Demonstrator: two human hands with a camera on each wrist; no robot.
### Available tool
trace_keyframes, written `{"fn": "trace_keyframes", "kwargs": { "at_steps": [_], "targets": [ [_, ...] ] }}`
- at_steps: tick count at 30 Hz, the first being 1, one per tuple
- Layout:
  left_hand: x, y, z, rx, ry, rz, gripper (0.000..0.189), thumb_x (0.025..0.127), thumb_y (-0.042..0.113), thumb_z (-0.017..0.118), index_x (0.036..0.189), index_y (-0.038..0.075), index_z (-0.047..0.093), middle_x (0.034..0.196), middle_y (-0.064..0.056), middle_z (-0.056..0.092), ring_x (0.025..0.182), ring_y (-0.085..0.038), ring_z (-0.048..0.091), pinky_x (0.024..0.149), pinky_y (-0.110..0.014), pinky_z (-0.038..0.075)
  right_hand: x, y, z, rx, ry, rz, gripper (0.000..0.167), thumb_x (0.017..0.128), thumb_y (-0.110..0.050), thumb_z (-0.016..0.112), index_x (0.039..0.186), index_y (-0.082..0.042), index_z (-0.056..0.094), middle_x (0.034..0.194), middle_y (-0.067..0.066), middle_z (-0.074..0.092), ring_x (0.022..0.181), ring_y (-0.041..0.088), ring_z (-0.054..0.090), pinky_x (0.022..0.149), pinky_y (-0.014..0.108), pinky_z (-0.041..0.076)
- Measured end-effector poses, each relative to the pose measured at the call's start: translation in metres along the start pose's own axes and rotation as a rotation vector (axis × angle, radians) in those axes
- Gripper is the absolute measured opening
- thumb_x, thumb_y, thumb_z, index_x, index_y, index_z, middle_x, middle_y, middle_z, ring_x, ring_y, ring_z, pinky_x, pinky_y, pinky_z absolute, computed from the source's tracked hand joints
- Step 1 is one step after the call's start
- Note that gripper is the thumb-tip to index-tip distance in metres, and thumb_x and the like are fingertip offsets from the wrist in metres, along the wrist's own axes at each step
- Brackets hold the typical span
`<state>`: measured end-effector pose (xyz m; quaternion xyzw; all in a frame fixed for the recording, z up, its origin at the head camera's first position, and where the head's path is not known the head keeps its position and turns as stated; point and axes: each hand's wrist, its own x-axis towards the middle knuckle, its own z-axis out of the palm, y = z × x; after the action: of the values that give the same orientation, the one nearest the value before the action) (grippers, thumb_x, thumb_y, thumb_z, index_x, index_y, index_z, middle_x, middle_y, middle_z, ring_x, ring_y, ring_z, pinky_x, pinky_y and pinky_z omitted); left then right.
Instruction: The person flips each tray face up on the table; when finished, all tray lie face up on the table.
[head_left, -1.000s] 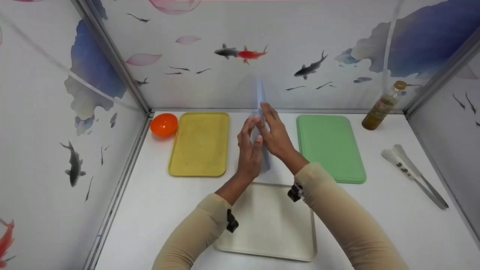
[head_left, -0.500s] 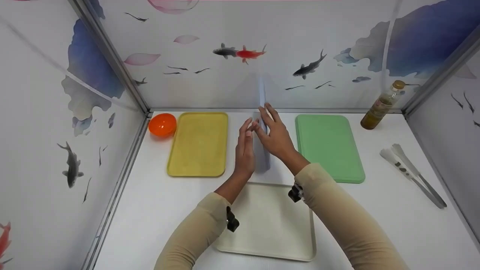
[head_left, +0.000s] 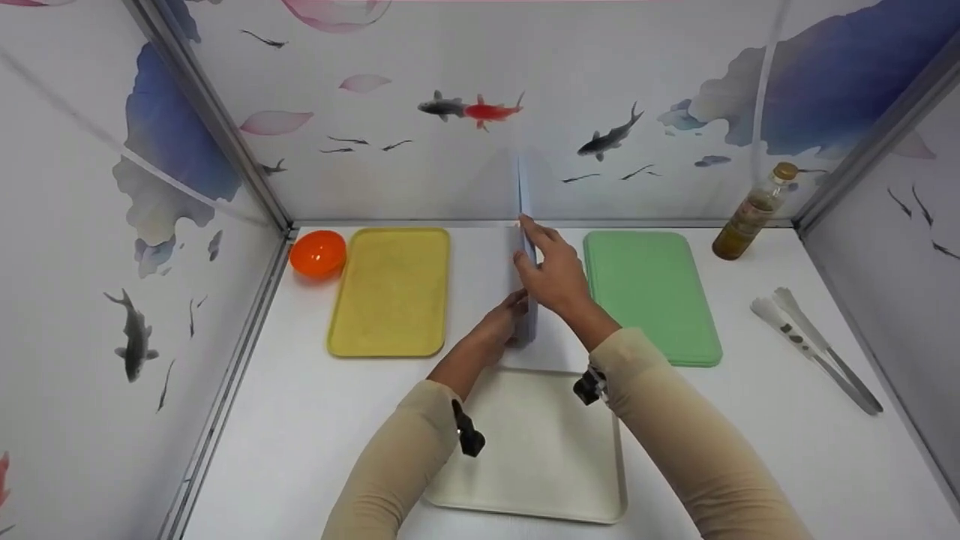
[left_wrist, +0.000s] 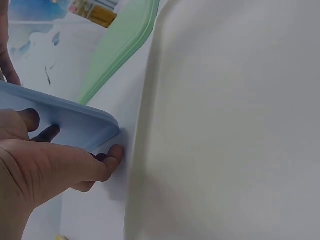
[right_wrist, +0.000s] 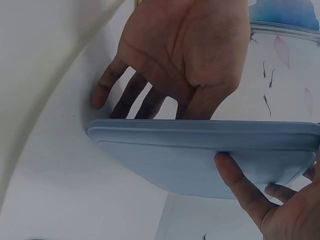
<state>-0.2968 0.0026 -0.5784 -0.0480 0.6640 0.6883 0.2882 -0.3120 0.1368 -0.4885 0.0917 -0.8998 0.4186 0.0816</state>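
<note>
A blue tray (head_left: 528, 327) stands on its long edge between my hands, beyond the beige tray (head_left: 544, 457). My right hand (head_left: 559, 274) grips its upper edge, thumb on the left side and fingers on the right face, as the right wrist view shows with the tray (right_wrist: 200, 170). Low at the near end is my left hand (head_left: 499, 328). In the left wrist view this hand (left_wrist: 55, 167) has loosely bent fingers beside the blue tray's lower corner (left_wrist: 102, 127), not wrapped round it. Part of its contact with the tray is hidden.
A yellow tray (head_left: 390, 292) and an orange bowl (head_left: 318, 255) sit at the left. To the right are a green tray (head_left: 652, 300), face down, an oil bottle (head_left: 744, 225) and tongs (head_left: 817, 349). A patterned wall (head_left: 465, 172) closes off the back.
My left hand has gone from upright beside the tray's middle down to its near lower end. The right hand stays on the upper edge, its fingers now closer round it.
</note>
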Motion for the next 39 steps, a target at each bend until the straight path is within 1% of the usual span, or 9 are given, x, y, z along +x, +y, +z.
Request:
{"fn": "trace_keyframes", "kwargs": {
  "at_steps": [8,11,14,20,24,30,33,36,39],
  "targets": [
    [0.001,-0.002,-0.006,-0.064,-0.063,0.019,0.058,0.114,0.022,0.048,0.171,0.021,0.037,0.174,-0.012,0.039,0.154,-0.029,0.039,0.134,-0.059,0.026,-0.001,0.003,-0.004,0.105,0.053,0.036,0.061,0.110,-0.021,0.053,0.170,-0.016,0.046,0.161,0.023,0.057,0.121,0.040,0.070,0.097,0.059,0.061],
    [0.000,-0.001,-0.009,-0.089,-0.050,0.037,0.056,0.112,0.021,0.051,0.168,0.021,0.041,0.181,-0.012,0.028,0.155,-0.026,0.038,0.135,-0.059,0.025,-0.002,0.001,-0.006,0.129,0.064,0.034,0.061,0.111,-0.020,0.051,0.171,-0.016,0.044,0.160,0.023,0.057,0.109,0.039,0.072,0.088,0.055,0.063],
    [0.001,0.000,-0.013,-0.089,-0.010,0.064,0.048,0.114,0.032,0.058,0.160,0.022,0.049,0.180,-0.015,0.023,0.152,-0.028,0.040,0.132,-0.056,0.030,-0.002,-0.001,-0.009,0.162,0.076,0.021,0.061,0.111,-0.018,0.050,0.171,-0.013,0.041,0.160,0.023,0.056,0.094,0.036,0.071,0.075,0.045,0.061],
    [0.003,0.001,-0.024,-0.118,0.027,0.134,0.037,0.111,0.030,0.069,0.143,0.016,0.058,0.165,-0.017,0.045,0.140,-0.030,0.048,0.122,-0.052,0.036,-0.005,-0.003,-0.014,0.240,0.089,0.033,0.061,0.113,-0.018,0.047,0.173,-0.015,0.038,0.161,0.022,0.056,0.084,0.030,0.067,0.055,0.028,0.053],
    [0.006,0.002,-0.030,-0.169,0.006,0.139,0.051,0.109,0.024,0.072,0.153,0.018,0.049,0.168,-0.015,0.043,0.142,-0.030,0.049,0.121,-0.051,0.037,-0.007,-0.004,-0.016,0.263,0.093,0.040,0.061,0.113,-0.020,0.046,0.173,-0.017,0.038,0.162,0.019,0.055,0.083,0.030,0.067,0.054,0.027,0.052],
    [0.008,0.004,-0.033,-0.249,0.007,0.120,0.098,0.104,0.019,0.079,0.176,0.036,0.013,0.181,-0.012,0.028,0.155,-0.034,0.045,0.130,-0.055,0.033,-0.008,-0.008,-0.016,0.273,0.092,0.011,0.063,0.112,-0.020,0.048,0.173,-0.015,0.038,0.166,0.017,0.051,0.097,0.035,0.072,0.069,0.040,0.061],
    [0.007,0.004,-0.033,-0.241,0.018,0.120,0.105,0.103,0.019,0.081,0.177,0.035,0.009,0.183,-0.012,0.026,0.159,-0.037,0.042,0.133,-0.058,0.031,-0.007,-0.006,-0.016,0.292,0.096,-0.026,0.062,0.112,-0.015,0.048,0.173,-0.010,0.036,0.173,0.016,0.041,0.127,0.038,0.067,0.093,0.053,0.062],
    [0.007,0.003,-0.034,-0.219,0.028,0.119,0.107,0.101,0.020,0.082,0.178,0.033,0.009,0.184,-0.011,0.022,0.162,-0.038,0.038,0.134,-0.059,0.030,-0.006,-0.004,-0.016,0.289,0.086,-0.063,0.063,0.112,-0.010,0.047,0.173,-0.005,0.033,0.181,0.013,0.030,0.156,0.039,0.048,0.116,0.062,0.051],
    [0.005,0.003,-0.036,-0.187,0.042,0.127,0.109,0.100,0.023,0.085,0.178,0.033,0.010,0.185,-0.009,0.017,0.164,-0.040,0.033,0.134,-0.062,0.030,-0.006,-0.004,-0.017,0.235,0.075,-0.087,0.062,0.112,-0.009,0.046,0.173,-0.005,0.033,0.182,0.012,0.028,0.165,0.039,0.037,0.126,0.062,0.042]
  ]
}}
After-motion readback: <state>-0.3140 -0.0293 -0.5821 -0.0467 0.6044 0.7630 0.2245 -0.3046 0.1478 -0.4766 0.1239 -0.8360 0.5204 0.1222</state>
